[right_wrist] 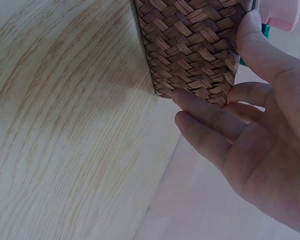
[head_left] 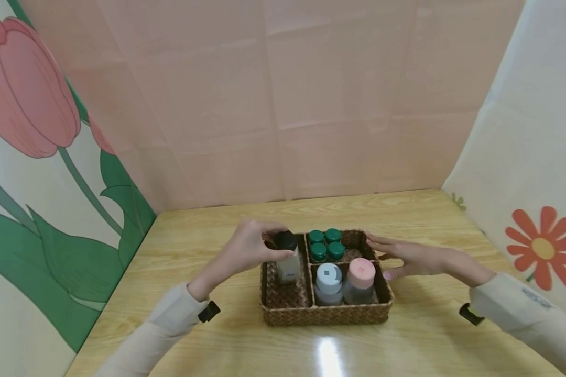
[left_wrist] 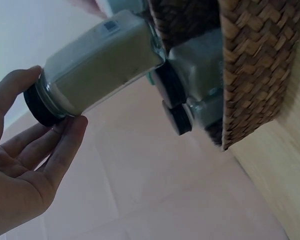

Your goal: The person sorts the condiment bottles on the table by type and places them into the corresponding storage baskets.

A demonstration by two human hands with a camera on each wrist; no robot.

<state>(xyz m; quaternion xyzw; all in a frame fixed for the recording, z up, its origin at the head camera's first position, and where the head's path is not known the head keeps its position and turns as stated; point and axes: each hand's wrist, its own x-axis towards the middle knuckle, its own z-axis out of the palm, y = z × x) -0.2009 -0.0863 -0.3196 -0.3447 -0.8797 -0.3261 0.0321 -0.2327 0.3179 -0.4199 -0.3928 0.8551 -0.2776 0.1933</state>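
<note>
My left hand [head_left: 252, 248] pinches the black lid of a squarish glass jar [head_left: 289, 269] between thumb and fingers. Pale contents fill the jar, which is over the left compartment of a brown woven basket [head_left: 325, 315]. In the left wrist view the jar [left_wrist: 102, 62] is tilted, and two dark-lidded jars [left_wrist: 197, 65] sit in the basket beyond it. At the basket's right side is my right hand [head_left: 417, 257], thumb and fingers spread along the outer wall. The right wrist view has its fingers [right_wrist: 210, 117] nearly straight against the weave, thumb near the rim.
Several green-lidded jars [head_left: 327, 245] stand in the back right compartment. In the front right one are a white-lidded jar [head_left: 329, 285] and a pink-lidded jar [head_left: 360, 283]. The basket rests on a wood-grain table [head_left: 207, 335], with a pink cloth [head_left: 273, 104] hanging behind.
</note>
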